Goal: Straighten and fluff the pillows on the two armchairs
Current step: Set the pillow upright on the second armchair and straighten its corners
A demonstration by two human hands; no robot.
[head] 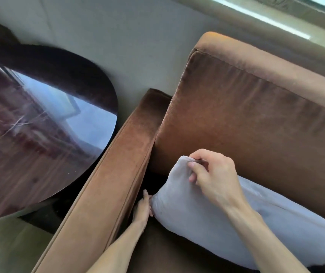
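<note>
Brown velvet fills the view: an armchair (256, 119) beside a round glossy bench (39, 119), with a pale grey pillow (207, 217) lying on the seat against the back cushion. The right hand (215, 174) pinches the pillow's top corner closed, while the left hand (143, 208) presses flat against its lower end by the armrest (106, 190). To do this well, pull the corner up and out while the left hand pushes filling inward, then stand the pillow square against the back.

The armchair (256, 119) is covered in soft brown cloth that looks fuzzy like velvet. The pillow (207, 219) is smooth pale grey cloth with little wrinkles. The round table (39, 123) is dark wood, very shiny like a mirror
</note>
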